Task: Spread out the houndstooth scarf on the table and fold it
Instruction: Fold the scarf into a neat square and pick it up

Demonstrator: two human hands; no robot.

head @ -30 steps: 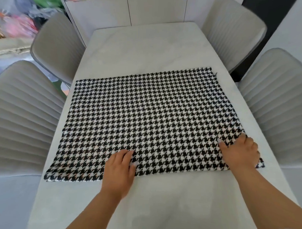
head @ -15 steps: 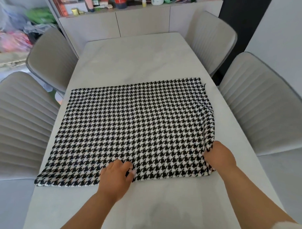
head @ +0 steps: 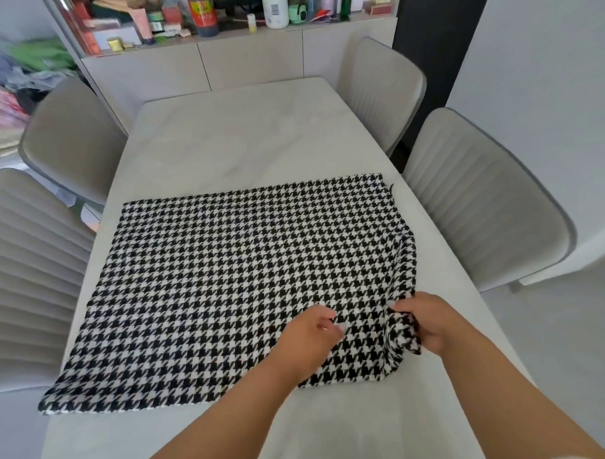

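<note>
Houndstooth scarf (head: 230, 281), a black-and-white woven cloth, lies spread over the near half of the pale marble-look counter (head: 249, 138). Most of it is flat; its left edge hangs slightly past the counter's left side, and its far right corner sits close to the counter's right edge. Along its right side the cloth is lifted and bunched into a raised fold that runs toward the near right corner.

The right hand (head: 428, 323) has that near right corner in its grip, fingers curled round a gathered wad of fabric held just above the counter. The left hand (head: 311, 336) rests on the scarf near its front edge, just beside the right hand; its fingers are bent over the cloth, but whether its grip pinches the fabric or only presses it down cannot be told. Both bare forearms reach in from the lower edge of the view.

Four light grey ribbed upholstered chairs stand round the counter, two on the left (head: 28, 271) and two on the right (head: 483, 208). Beyond the far end is a beige sideboard (head: 252, 62) crowded with bottles, jars and small boxes.
</note>
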